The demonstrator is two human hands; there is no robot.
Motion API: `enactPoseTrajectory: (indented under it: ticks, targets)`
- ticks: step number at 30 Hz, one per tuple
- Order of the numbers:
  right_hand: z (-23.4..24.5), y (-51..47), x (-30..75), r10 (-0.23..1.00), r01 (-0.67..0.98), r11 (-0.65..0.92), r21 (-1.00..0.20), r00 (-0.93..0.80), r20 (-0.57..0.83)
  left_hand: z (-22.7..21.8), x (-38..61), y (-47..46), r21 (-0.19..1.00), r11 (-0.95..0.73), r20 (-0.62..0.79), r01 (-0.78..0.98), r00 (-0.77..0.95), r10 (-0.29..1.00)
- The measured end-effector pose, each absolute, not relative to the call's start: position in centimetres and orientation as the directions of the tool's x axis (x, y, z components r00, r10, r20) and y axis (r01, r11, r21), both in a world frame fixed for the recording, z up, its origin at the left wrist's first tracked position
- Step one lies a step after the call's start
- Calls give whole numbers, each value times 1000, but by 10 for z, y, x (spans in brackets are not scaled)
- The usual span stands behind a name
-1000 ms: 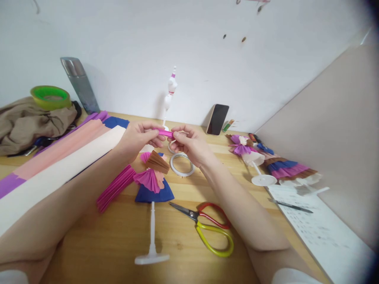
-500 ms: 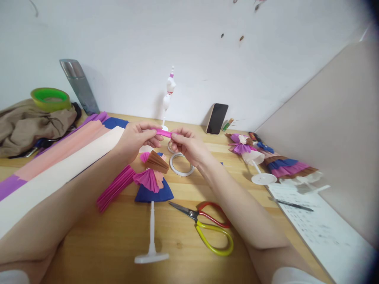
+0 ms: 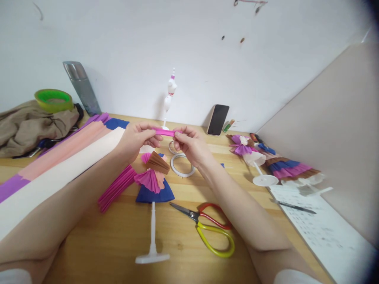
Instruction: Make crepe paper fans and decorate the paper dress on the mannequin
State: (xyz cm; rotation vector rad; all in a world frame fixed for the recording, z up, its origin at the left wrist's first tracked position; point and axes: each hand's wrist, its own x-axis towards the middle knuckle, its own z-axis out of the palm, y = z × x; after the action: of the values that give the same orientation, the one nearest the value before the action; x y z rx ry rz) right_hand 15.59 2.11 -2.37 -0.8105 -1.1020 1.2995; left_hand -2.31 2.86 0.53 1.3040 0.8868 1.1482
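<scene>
Both hands hold a small folded strip of pink paper (image 3: 166,132) above the wooden table (image 3: 118,236). My left hand (image 3: 139,138) pinches its left end and my right hand (image 3: 189,145) pinches its right end, fingers closed. Just below them lies a doll stand dressed in pink, brown and blue pleated paper (image 3: 154,179), its white base (image 3: 152,258) pointing toward me. A pleated pink paper fan (image 3: 116,187) lies to its left. Two tape rings (image 3: 181,165) sit under my right hand.
Red and yellow scissors (image 3: 211,228) lie near the front. Long paper sheets (image 3: 59,161) in cream, peach and purple cover the left. A bare white mannequin stand (image 3: 168,96), a phone (image 3: 217,119), finished paper dolls (image 3: 266,161), a printed sheet with a pen (image 3: 299,207) and a flask (image 3: 81,86) surround them.
The hands stay in nearly the same place; the fingers shift slightly along the pink strip. Nothing else on the table has moved.
</scene>
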Motion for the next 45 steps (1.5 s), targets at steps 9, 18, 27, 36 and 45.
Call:
enactPoseTrajectory:
  ticks: [9,18,27,36,45]
  targets:
    - [-23,21,155,964,-377,224,-899,-46,260,0,-26,31,962,-172,225,-214,254,941]
    - [-20,22,162,956,-426,132,-895,-184,229,-5,-32,38,932,-192,299,-309,348,889]
    - [-23,28,166,956,-436,164,-885,-150,251,-10,-32,42,933,-191,301,-307,368,880]
    - [-23,25,164,954,-399,198,-895,-131,270,-9,-30,41,929,-192,299,-316,336,893]
    - [-24,25,162,967,-373,225,-900,-32,255,-11,-30,40,940,-231,305,-250,321,896]
